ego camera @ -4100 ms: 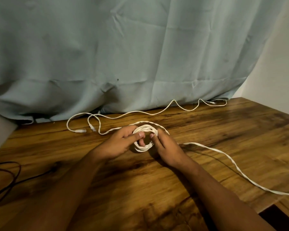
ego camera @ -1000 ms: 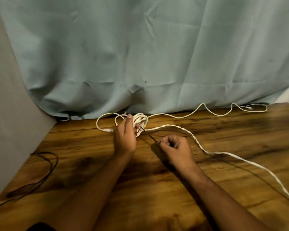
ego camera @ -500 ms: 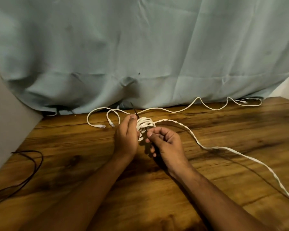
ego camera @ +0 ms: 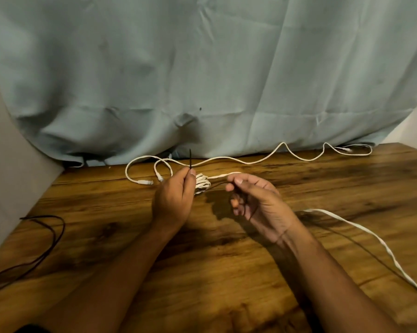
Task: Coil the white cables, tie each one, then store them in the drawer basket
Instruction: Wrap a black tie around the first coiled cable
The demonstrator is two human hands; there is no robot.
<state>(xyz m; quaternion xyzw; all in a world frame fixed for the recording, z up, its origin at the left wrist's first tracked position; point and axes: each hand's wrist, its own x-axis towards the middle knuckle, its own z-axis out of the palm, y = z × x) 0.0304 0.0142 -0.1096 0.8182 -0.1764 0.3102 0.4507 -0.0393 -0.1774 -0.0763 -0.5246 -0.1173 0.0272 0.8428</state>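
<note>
Right grip [ego camera: 255, 203] now off coil [ego camera: 202, 185]; coil beside left grip [ego camera: 173, 200] with tie [ego camera: 190, 158]

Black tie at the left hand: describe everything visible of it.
The black tie is a thin, dark, stiff-looking strip, probably plastic or wire. Its free end sticks almost straight up above the left hand, which pinches it between thumb and forefinger beside the white cable coil. A faint dark line runs from the coil toward the right hand; whether that hand holds it is unclear.

Left hand [ego camera: 172, 200], right hand [ego camera: 258, 203] bare; forearms bare.
</note>
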